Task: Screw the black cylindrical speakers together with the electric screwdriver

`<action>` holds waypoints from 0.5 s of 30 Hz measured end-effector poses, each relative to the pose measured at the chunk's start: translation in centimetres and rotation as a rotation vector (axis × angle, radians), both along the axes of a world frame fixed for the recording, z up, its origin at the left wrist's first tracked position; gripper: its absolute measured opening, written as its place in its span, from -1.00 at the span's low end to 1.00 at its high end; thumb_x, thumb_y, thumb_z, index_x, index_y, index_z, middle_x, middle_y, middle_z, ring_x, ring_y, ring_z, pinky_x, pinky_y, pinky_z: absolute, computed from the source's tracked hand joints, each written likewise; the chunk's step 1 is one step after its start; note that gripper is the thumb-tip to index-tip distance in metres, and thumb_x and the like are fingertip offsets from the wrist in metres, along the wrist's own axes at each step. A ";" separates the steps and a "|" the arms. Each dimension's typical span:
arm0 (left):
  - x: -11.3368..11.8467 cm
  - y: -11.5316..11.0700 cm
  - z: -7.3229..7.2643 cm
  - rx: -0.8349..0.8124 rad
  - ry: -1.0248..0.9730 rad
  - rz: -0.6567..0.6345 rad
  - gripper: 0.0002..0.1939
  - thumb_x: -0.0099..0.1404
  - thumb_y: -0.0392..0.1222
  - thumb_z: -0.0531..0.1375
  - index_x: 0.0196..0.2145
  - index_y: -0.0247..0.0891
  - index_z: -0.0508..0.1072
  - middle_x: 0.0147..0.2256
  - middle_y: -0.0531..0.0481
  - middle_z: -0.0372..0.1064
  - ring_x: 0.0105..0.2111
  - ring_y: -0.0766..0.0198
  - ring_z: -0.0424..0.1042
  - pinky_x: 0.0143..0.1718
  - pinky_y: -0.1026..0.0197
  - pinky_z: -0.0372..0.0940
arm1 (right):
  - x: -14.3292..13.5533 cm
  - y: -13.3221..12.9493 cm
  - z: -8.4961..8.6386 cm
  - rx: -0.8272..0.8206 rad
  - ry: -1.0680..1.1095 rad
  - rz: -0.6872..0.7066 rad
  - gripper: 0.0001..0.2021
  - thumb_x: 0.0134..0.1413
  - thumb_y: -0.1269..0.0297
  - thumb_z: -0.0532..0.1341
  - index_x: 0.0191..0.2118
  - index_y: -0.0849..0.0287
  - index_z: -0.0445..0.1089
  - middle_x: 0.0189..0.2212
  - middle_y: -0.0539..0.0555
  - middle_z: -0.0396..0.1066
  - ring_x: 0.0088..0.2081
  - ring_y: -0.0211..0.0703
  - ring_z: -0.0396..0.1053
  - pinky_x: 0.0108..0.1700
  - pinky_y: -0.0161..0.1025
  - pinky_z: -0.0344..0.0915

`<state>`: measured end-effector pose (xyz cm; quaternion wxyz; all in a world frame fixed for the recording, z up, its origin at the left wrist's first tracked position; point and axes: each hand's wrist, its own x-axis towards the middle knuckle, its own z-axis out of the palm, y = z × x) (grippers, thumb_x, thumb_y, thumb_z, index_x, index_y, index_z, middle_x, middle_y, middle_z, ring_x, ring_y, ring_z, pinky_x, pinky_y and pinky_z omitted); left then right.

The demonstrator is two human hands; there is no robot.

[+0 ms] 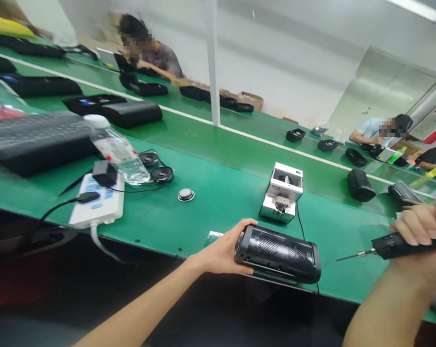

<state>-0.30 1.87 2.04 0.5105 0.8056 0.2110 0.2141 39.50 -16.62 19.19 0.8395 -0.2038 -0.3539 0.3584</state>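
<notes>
Green matting covered the bench [218,193], and near its front edge lay a black cylindrical speaker [277,253] on its side, its perforated grille facing up. The left hand [223,253] was wrapped around the speaker's left end, thumb over the top and fingers curled beneath, gripping it firmly. The right hand [420,229] was closed around the black body of an electric screwdriver [394,245], held nearly level with its thin metal bit pointing left at the speaker's right end; the tip stood close to the speaker, though whether it touched could not be told.

Just behind the speaker stood a small white box-shaped device [282,193] with a metal part at its front and a black cord running from it towards the front edge. Further left on the bench lay a small round metal disc [186,194], two black speaker drivers [162,173] with wires, a clear plastic bottle [116,150] lying tilted, and a white power strip [98,200] with a black adapter plugged into it. A dark keyboard-like slab [33,140] sat at the far left. More black speakers [360,184] rested along the belt beyond, where two other people sat at work.
</notes>
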 end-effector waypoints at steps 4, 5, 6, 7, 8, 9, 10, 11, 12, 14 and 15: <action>-2.1 0.3 0.3 -0.064 -0.073 0.015 0.08 0.00 0.05 0.55 0.38 0.00 0.15 0.10 -0.10 0.46 -0.01 -0.07 0.57 0.02 0.00 0.52 | 0.2 6.1 -4.1 0.191 0.341 0.539 -0.63 0.23 0.38 0.36 0.11 0.08 0.35 -0.59 -0.19 0.06 -0.60 -0.23 0.20 -0.56 -0.29 0.15; -3.1 0.4 0.1 -0.098 -0.103 0.022 0.10 0.01 0.07 0.55 0.39 0.02 0.14 0.08 -0.09 0.48 -0.06 -0.06 0.59 -0.05 0.02 0.53 | 0.9 7.5 -5.6 0.180 0.362 0.565 -0.65 0.28 0.33 0.33 0.13 0.08 0.34 -0.59 -0.19 0.09 -0.62 -0.25 0.20 -0.57 -0.32 0.15; -4.2 0.6 -0.3 -0.138 -0.139 0.048 0.11 0.01 0.11 0.55 0.40 0.04 0.13 0.05 -0.08 0.50 -0.12 -0.05 0.60 -0.12 0.04 0.53 | 1.8 8.8 -7.2 0.151 0.365 0.562 -0.65 0.31 0.30 0.32 0.15 0.11 0.34 -0.58 -0.20 0.10 -0.63 -0.28 0.19 -0.58 -0.35 0.14; -5.4 0.8 -0.7 -0.179 -0.180 0.101 0.11 0.02 0.16 0.55 0.41 0.07 0.14 0.03 -0.07 0.52 -0.18 -0.04 0.60 -0.18 0.04 0.52 | 2.5 10.1 -8.8 0.099 0.368 0.558 -0.65 0.33 0.28 0.32 0.16 0.16 0.34 -0.57 -0.20 0.10 -0.64 -0.31 0.17 -0.59 -0.38 0.14; -6.5 1.2 -1.0 -0.213 -0.227 0.184 0.11 0.01 0.22 0.56 0.41 0.08 0.17 0.02 -0.07 0.53 -0.19 -0.05 0.60 -0.20 0.04 0.52 | 3.2 11.2 -10.3 0.026 0.373 0.544 -0.67 0.37 0.26 0.33 0.16 0.21 0.35 -0.56 -0.20 0.10 -0.64 -0.33 0.15 -0.58 -0.39 0.14; -7.6 1.8 -1.2 -0.234 -0.281 0.291 0.11 -0.03 0.26 0.58 0.39 0.06 0.23 0.03 -0.09 0.54 -0.17 -0.08 0.60 -0.18 0.02 0.52 | 3.6 12.2 -11.8 -0.054 0.379 0.524 -0.70 0.43 0.22 0.32 0.13 0.25 0.37 -0.55 -0.19 0.10 -0.63 -0.35 0.13 -0.58 -0.41 0.14; -8.5 2.4 -1.3 -0.241 -0.339 0.412 0.12 -0.10 0.30 0.60 0.35 0.04 0.31 0.04 -0.11 0.54 -0.13 -0.12 0.60 -0.14 -0.01 0.53 | 4.0 13.0 -13.1 -0.137 0.389 0.500 -0.71 0.50 0.16 0.30 0.10 0.28 0.39 -0.54 -0.18 0.10 -0.62 -0.37 0.11 -0.57 -0.43 0.15; -9.1 3.2 -1.1 -0.243 -0.400 0.541 0.13 -0.20 0.32 0.62 0.29 0.00 0.38 0.04 -0.10 0.54 -0.09 -0.15 0.58 -0.09 -0.03 0.52 | 4.2 13.7 -14.3 -0.216 0.404 0.471 -0.70 0.56 0.11 0.28 0.07 0.29 0.40 -0.52 -0.17 0.11 -0.61 -0.39 0.10 -0.57 -0.45 0.15; -9.4 4.0 -0.7 -0.240 -0.455 0.666 0.14 -0.30 0.33 0.64 0.22 -0.01 0.44 0.02 -0.07 0.55 -0.07 -0.15 0.56 -0.05 -0.04 0.52 | 4.3 14.2 -15.4 -0.287 0.421 0.442 -0.68 0.60 0.07 0.26 0.04 0.29 0.41 -0.51 -0.16 0.12 -0.60 -0.40 0.09 -0.56 -0.46 0.16; -8.8 5.7 0.4 -0.225 -0.528 0.869 0.11 -0.39 0.36 0.64 0.13 0.00 0.46 -0.05 0.03 0.53 -0.07 -0.06 0.52 0.02 -0.03 0.49 | 4.3 14.7 -17.0 -0.402 0.452 0.388 -0.66 0.62 0.03 0.25 -0.01 0.29 0.42 -0.49 -0.14 0.13 -0.58 -0.41 0.09 -0.56 -0.48 0.16; -8.0 6.5 1.1 -0.211 -0.544 0.945 0.08 -0.31 0.38 0.63 0.14 0.02 0.44 -0.07 0.08 0.51 -0.06 0.00 0.50 0.06 -0.03 0.48 | 4.2 14.8 -17.5 -0.449 0.465 0.364 -0.67 0.62 0.04 0.25 -0.01 0.28 0.42 -0.48 -0.14 0.13 -0.57 -0.41 0.09 -0.56 -0.48 0.16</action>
